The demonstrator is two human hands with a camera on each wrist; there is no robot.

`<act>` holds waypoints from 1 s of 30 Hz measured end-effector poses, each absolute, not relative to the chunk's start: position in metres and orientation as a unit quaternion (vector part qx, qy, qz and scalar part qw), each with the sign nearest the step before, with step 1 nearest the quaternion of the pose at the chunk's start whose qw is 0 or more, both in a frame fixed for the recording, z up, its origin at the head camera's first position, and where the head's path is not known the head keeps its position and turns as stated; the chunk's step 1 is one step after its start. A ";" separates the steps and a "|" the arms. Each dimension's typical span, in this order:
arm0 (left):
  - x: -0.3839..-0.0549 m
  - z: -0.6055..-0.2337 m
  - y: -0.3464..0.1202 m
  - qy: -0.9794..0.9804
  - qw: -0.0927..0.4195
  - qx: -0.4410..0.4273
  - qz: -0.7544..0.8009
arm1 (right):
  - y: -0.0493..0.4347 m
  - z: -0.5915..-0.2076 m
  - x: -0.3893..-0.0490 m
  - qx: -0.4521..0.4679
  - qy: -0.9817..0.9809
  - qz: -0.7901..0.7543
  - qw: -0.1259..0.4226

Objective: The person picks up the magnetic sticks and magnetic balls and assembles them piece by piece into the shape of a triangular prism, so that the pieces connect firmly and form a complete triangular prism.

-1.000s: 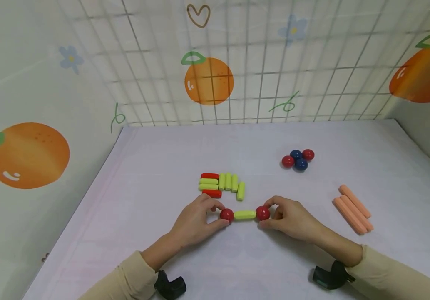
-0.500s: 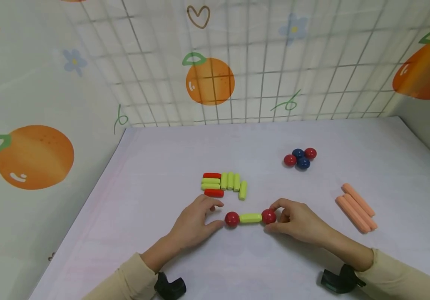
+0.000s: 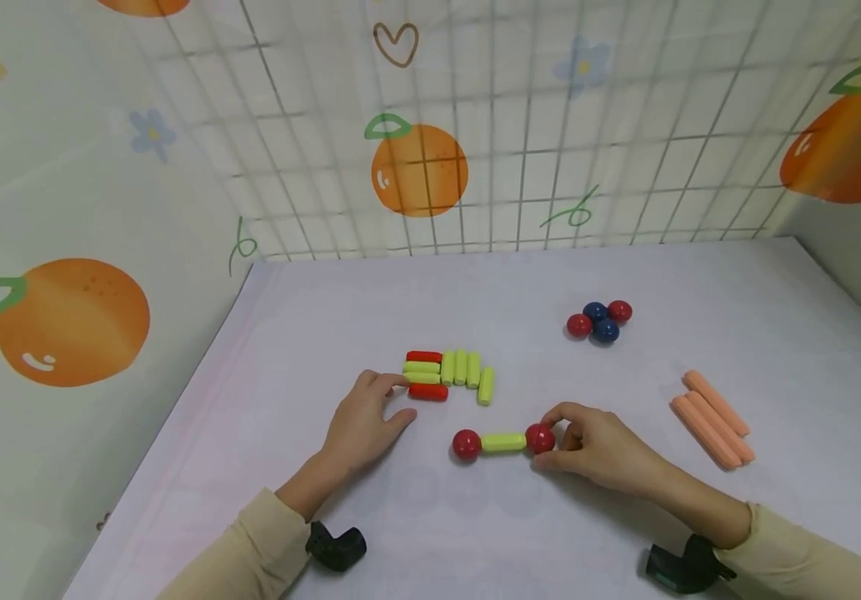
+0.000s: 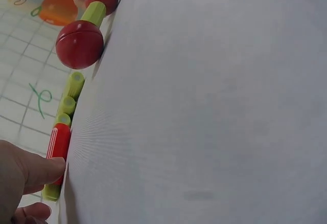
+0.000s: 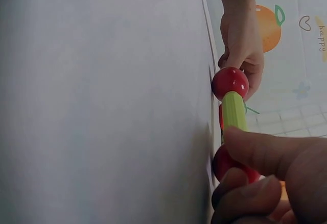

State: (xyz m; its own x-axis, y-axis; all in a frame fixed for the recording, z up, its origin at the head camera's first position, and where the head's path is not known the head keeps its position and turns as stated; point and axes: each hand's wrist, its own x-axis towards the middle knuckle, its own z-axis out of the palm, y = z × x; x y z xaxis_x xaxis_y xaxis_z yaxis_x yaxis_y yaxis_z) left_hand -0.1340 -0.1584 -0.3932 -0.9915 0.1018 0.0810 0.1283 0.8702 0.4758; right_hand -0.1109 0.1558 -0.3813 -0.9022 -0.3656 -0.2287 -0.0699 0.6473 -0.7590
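Observation:
A yellow-green rod [image 3: 503, 442] links two red balls, the left ball [image 3: 466, 445] and the right ball [image 3: 540, 438], in a dumbbell shape on the table. My right hand [image 3: 604, 448] pinches the right ball between thumb and fingers, as the right wrist view also shows. My left hand [image 3: 361, 423] is away from the dumbbell, its thumb and fingers spread, the fingertips right at the left ends of the short rods. That group has yellow-green rods [image 3: 461, 367], an upper red rod [image 3: 424, 357] and a lower red rod [image 3: 427, 392].
Red and blue balls [image 3: 605, 331] sit clustered at the back right. Three long peach rods [image 3: 713, 425] lie together on the right. Behind the table [image 3: 325, 308] hangs a cloth [image 3: 490, 167] printed with oranges, over a wire grid.
My left hand has let go of the left ball and moved left and away from me, to the short rods. My right hand keeps its pinch on the right ball; the dumbbell has shifted slightly right.

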 end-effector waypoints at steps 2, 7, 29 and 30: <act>-0.136 -0.393 -0.158 -0.966 0.026 -0.061 -0.249 | 0.155 -0.381 -0.111 -0.124 0.888 -0.402 0.184; -0.139 -0.391 -0.156 -0.965 0.017 -0.062 -0.254 | 0.155 -0.381 -0.110 -0.126 0.888 -0.402 0.184; -0.143 -0.384 -0.149 -0.971 -0.001 -0.096 -0.220 | 0.154 -0.381 -0.110 -0.127 0.887 -0.403 0.184; -0.143 -0.384 -0.150 -0.970 -0.002 -0.101 -0.221 | 0.154 -0.380 -0.111 -0.126 0.888 -0.402 0.184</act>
